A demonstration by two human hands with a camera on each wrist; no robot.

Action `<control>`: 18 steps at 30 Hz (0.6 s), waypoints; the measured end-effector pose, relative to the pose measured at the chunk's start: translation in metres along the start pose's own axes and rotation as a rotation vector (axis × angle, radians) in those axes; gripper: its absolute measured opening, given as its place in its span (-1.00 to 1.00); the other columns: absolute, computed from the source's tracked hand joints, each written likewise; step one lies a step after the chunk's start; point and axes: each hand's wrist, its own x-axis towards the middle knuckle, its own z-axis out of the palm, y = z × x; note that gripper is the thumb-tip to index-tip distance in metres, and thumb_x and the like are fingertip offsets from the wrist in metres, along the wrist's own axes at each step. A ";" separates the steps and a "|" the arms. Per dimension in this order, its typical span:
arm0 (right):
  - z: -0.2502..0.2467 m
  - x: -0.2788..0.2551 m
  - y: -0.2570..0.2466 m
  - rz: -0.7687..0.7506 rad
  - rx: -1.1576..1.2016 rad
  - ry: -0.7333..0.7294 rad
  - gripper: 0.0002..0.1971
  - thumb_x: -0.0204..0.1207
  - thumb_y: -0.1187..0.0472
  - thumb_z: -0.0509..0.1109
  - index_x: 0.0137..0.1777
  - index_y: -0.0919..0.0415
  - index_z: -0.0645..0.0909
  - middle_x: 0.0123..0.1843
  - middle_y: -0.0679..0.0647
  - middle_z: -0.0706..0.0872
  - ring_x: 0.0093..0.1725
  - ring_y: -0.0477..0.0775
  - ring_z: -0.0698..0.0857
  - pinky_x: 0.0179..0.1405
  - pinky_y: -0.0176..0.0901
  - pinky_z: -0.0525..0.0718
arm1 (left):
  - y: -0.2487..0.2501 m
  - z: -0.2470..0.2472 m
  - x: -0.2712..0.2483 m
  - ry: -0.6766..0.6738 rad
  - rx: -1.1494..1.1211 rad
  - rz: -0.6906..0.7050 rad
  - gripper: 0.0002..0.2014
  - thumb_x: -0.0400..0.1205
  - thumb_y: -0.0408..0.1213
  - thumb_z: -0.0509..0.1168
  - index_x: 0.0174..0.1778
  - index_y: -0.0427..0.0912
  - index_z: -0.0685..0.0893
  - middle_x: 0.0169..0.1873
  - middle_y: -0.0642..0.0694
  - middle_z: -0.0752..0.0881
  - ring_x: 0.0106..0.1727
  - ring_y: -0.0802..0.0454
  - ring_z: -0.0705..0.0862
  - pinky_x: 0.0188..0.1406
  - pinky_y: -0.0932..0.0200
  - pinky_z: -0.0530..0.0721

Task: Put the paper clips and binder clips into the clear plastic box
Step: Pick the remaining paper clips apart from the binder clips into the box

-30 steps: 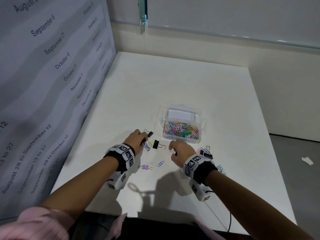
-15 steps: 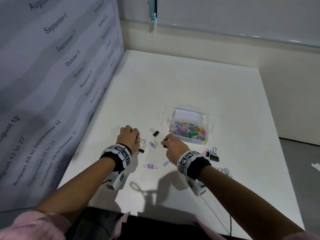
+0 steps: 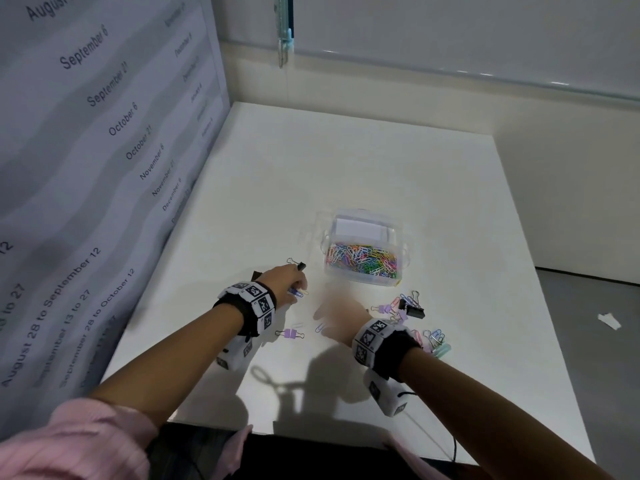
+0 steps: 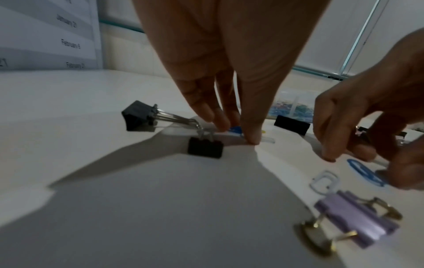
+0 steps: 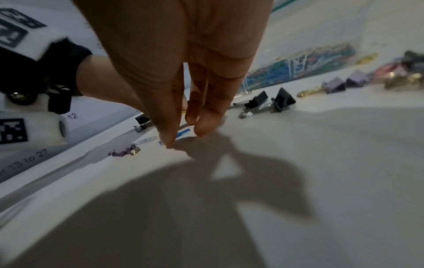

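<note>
The clear plastic box [image 3: 401,268] stands open on the white table, holding many coloured paper clips. My left hand [image 3: 298,287] reaches down left of it and pinches a blue paper clip [image 4: 235,129] against the table, with a yellow clip [image 3: 304,292] beside it. My right hand [image 3: 327,322] is blurred; its thumb and fingertips [image 5: 203,130] pinch another blue paper clip [image 5: 183,133] lying flat. Black binder clips [image 4: 205,147] lie just left of my left fingers, one more [image 3: 300,265] beyond them. A purple binder clip [image 3: 289,333] sits between my wrists.
A heap of purple, black and coloured clips [image 3: 408,306] lies right of my right hand, with more [image 3: 434,339] by the wrist. A calendar wall [image 3: 104,150] bounds the table's left side. Two black binder clips [image 5: 283,99] rest in front of the box.
My left hand let go of the black binder clip and moved right onto the paper clips. My right hand pulled back toward me onto the blue paper clip.
</note>
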 end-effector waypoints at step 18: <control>0.003 0.015 -0.031 0.122 0.162 0.127 -0.82 0.48 0.30 0.29 -0.01 0.31 0.69 0.03 0.27 0.77 -0.01 0.20 0.66 0.04 -0.05 0.62 | 0.008 0.010 -0.007 -0.015 0.130 -0.115 -0.77 0.52 -0.32 0.30 0.07 -0.27 0.67 0.13 -0.25 0.67 0.15 -0.23 0.66 0.14 0.04 0.63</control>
